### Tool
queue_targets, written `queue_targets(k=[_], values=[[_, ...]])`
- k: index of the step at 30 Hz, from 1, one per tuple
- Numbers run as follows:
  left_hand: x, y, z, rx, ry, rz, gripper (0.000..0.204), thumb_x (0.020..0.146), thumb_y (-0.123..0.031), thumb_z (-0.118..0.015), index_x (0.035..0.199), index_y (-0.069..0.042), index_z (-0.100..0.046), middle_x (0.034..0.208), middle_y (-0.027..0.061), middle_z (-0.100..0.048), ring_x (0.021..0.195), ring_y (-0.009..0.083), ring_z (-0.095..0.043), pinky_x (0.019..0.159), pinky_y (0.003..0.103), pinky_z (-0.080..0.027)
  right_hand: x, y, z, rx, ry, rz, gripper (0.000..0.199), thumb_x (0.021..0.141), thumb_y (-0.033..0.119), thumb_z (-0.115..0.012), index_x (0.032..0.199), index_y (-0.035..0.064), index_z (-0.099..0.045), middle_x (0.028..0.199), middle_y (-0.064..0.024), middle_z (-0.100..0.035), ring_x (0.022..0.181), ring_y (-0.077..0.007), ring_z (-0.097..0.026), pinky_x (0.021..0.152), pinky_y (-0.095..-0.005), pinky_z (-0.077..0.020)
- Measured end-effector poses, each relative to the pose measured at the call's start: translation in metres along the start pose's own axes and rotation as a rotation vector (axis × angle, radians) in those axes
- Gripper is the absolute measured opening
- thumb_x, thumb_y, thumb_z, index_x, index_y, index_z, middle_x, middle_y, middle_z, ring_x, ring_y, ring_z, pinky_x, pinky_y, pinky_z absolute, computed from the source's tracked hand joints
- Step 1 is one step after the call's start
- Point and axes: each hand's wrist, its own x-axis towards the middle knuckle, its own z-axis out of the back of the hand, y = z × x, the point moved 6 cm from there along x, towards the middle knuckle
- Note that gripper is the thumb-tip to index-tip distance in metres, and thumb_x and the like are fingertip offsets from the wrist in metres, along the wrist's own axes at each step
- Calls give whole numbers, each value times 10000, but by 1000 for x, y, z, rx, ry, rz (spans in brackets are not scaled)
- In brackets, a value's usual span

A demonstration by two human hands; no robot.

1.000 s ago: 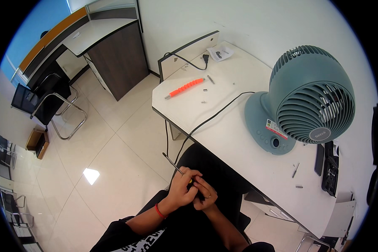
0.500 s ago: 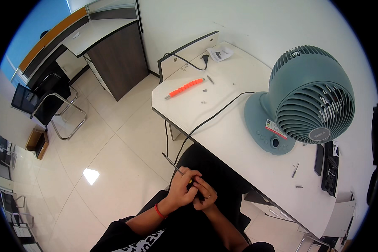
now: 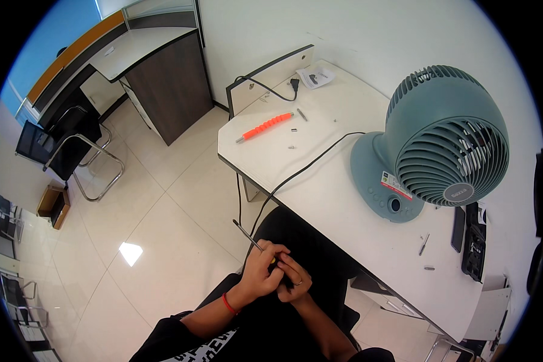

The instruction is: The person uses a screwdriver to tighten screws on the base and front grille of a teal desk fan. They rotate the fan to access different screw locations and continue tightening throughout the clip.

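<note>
Above my lap, both hands are together around a screwdriver [image 3: 247, 234]. Its dark metal shaft sticks out up and to the left, past the fingers of my left hand [image 3: 263, 271]. That hand is closed round the tool and wears a red wrist cord. My right hand [image 3: 295, 279], with a ring on one finger, is closed over the handle end; only a little yellow shows between the hands. On the white desk [image 3: 320, 187] to the right stands a grey-green fan [image 3: 452, 142], its round grille tipped down over a base with buttons and a dial.
An orange flexible shaft [image 3: 267, 127], several small metal bits, a plug [image 3: 295, 84] and a paper leaflet [image 3: 315, 76] lie on the far desk. A black tool case [image 3: 475, 247] lies at the right. The fan's black cord [image 3: 314, 161] drops over the front edge. A chair [image 3: 72, 145] stands left.
</note>
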Motion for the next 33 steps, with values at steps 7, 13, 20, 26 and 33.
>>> queue_targets(k=[7, 13, 20, 26, 33], values=[[1, 0, 0, 3, -5, -12, 378, 764, -67, -586, 1120, -33, -709, 957, 150, -650, 878, 345, -605, 758, 425, -508, 1, -1, 0, -4, 0, -9, 462, 733, -13, -696, 1187, -27, -784, 1320, -229, -767, 1118, -350, -797, 963, -388, -644], [0, 2, -1, -27, 15, 12, 367, 794, -78, -617, 1148, -36, -706, 1001, 149, -659, 908, 342, -590, 790, 427, -495, 0, -1, 0, -15, -4, -5, 470, 724, -27, -682, 1183, -32, -782, 1314, -228, -769, 1110, -351, -798, 967, -391, -644], [1, 2, -1, -5, 1, -1, 380, 771, -59, -584, 1128, -33, -712, 982, 151, -652, 899, 344, -617, 778, 418, -522, 2, -1, 0, 5, -1, -13, 463, 733, -25, -680, 1184, -32, -783, 1312, -231, -768, 1108, -353, -799, 964, -393, -645], [2, 1, 0, -5, -5, -6, 377, 768, -60, -585, 1120, -33, -716, 969, 149, -652, 886, 340, -618, 769, 414, -521, 1, -3, 0, 11, -4, -11, 457, 738, -24, -681, 1184, -36, -783, 1313, -232, -768, 1117, -353, -798, 969, -392, -644], [4, 2, 0, -9, -5, 4, 374, 765, -62, -591, 1115, -34, -719, 957, 145, -654, 880, 335, -620, 765, 411, -520, 3, -3, -1, 6, -5, -9, 452, 733, -22, -682, 1172, -41, -788, 1317, -232, -767, 1120, -351, -797, 973, -390, -643]])
